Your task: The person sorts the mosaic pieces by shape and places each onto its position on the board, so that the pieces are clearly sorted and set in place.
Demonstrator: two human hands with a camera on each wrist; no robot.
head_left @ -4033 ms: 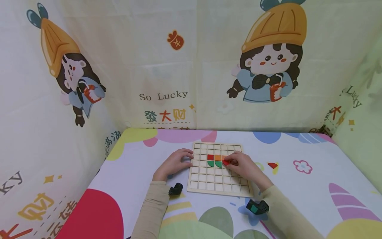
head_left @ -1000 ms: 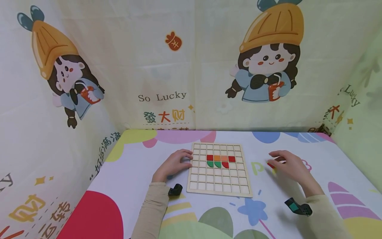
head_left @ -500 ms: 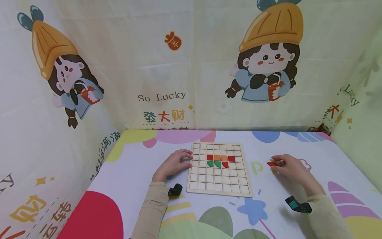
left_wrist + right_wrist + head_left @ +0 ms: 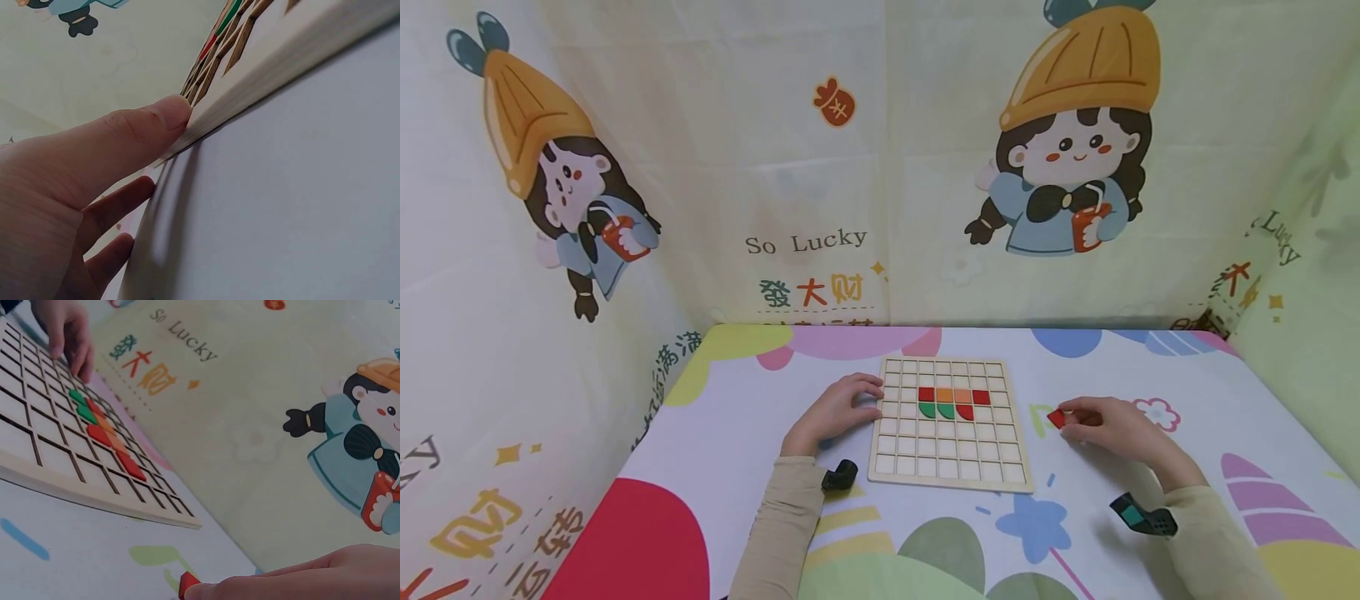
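Pinching red piece (image 4: 1057, 418), right hand (image 4: 1108, 432)

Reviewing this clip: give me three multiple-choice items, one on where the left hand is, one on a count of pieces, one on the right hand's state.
1. The left hand rests:
A. at the wooden grid board's left edge
B. on the wall
C. on the board's right edge

2. Coloured pieces in the board:
A. three
B. seven
C. ten

3. The right hand:
A. lies flat, holding nothing
B. pinches a red piece
C. presses on the board

Answers: 1 A, fingers touch that edge. 2 B, four in the upper row, three below. 3 B, the grip closes on the piece right of the board.
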